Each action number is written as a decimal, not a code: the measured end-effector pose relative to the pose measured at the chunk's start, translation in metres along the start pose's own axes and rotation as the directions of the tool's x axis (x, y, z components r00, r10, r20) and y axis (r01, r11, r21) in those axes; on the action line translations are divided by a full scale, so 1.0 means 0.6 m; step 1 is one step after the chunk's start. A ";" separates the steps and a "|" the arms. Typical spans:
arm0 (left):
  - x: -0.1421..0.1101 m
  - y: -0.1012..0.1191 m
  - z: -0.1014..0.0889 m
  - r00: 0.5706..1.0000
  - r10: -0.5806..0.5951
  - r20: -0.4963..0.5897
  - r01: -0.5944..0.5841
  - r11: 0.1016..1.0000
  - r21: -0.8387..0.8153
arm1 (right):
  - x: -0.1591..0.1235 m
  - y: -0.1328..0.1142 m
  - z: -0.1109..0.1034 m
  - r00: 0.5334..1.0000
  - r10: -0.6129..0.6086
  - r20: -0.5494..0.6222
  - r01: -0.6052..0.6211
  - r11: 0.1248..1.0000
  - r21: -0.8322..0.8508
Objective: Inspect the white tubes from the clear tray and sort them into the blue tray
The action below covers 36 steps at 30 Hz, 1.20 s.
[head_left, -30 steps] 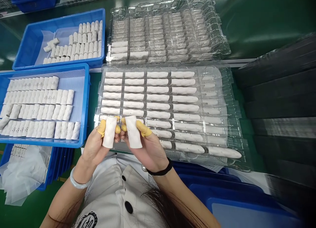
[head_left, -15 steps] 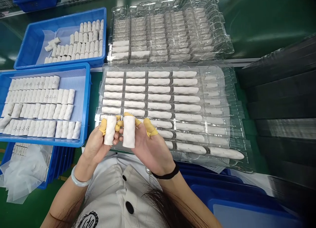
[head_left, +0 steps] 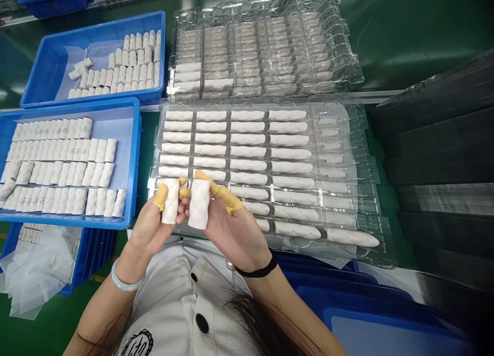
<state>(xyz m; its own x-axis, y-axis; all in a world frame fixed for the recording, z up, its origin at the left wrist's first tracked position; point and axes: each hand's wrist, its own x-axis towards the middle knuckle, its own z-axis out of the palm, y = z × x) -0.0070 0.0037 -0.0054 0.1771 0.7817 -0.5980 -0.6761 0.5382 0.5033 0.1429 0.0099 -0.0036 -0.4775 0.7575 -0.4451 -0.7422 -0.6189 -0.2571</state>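
Note:
My left hand [head_left: 153,219] holds a white wavy-sided cylinder [head_left: 170,201] upright between thumb and fingers. A second such white piece [head_left: 199,204] is gripped in my right hand [head_left: 231,225], tilted a little, close beside the first but apart from it. Yellow finger cots cover the thumbs and some fingertips of both hands. Just beyond the hands lies a clear plastic tray [head_left: 335,109] with rows of similar white pieces lying in its slots. The far fingers of both hands are partly hidden behind the held pieces.
Left of the tray stands a blue bin [head_left: 135,140] with rows of upright white pieces. Behind it is another blue bin [head_left: 29,83] holding more. A stack of clear trays [head_left: 262,42] rests at the back. Dark stacked sheets [head_left: 443,150] rise on the right; blue crates [head_left: 370,304] sit below.
My right thumb has bent in toward the piece in my right hand, and that piece has tilted and shifted slightly left. The left hand has hardly moved.

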 end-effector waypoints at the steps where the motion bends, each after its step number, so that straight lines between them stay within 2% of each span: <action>1: 0.000 0.000 0.001 1.000 0.003 -0.005 -0.003 1.000 0.009 | 0.000 0.001 0.000 1.000 -0.006 -0.001 0.006 1.000 0.008; 8: -0.002 0.000 0.001 0.994 0.040 -0.099 -0.029 0.994 0.104 | 0.002 0.000 -0.012 0.999 -0.039 -0.020 0.038 0.998 -0.058; 13: 0.000 -0.004 -0.004 1.000 0.010 0.004 -0.011 0.995 0.102 | 0.001 0.001 -0.020 0.999 -0.038 0.015 0.040 0.985 -0.168; 15: 0.002 -0.006 -0.007 1.000 0.013 0.019 -0.015 0.994 0.113 | 0.002 0.003 -0.018 0.999 -0.035 -0.010 0.033 0.986 -0.161; 20: 0.006 -0.005 -0.010 0.998 0.015 -0.060 -0.012 0.999 0.052 | 0.003 0.000 -0.013 0.999 -0.012 -0.044 0.008 0.998 -0.070; 23: 0.005 -0.003 -0.008 1.000 -0.013 -0.013 0.013 1.000 0.007 | 0.001 -0.002 -0.016 0.999 -0.014 -0.039 0.011 0.996 -0.087; 27: 0.002 -0.003 -0.006 0.998 -0.047 0.032 0.045 0.998 0.052 | -0.001 0.001 -0.019 0.999 0.005 -0.045 -0.011 0.991 -0.131; 32: 0.002 -0.003 -0.005 0.999 -0.019 -0.048 0.021 0.999 0.046 | 0.001 0.001 -0.013 0.994 -0.004 -0.105 -0.007 0.995 -0.101; 36: 0.003 -0.002 -0.002 0.998 -0.021 -0.066 0.022 0.999 0.024 | 0.003 -0.003 -0.009 0.990 0.039 -0.138 -0.046 0.998 -0.052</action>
<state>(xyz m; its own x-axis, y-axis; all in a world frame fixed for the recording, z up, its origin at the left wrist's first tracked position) -0.0068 0.0040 -0.0080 0.1435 0.7480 -0.6480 -0.6545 0.5629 0.5048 0.1459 0.0114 -0.0084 -0.4368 0.6971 -0.5686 -0.6938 -0.6634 -0.2803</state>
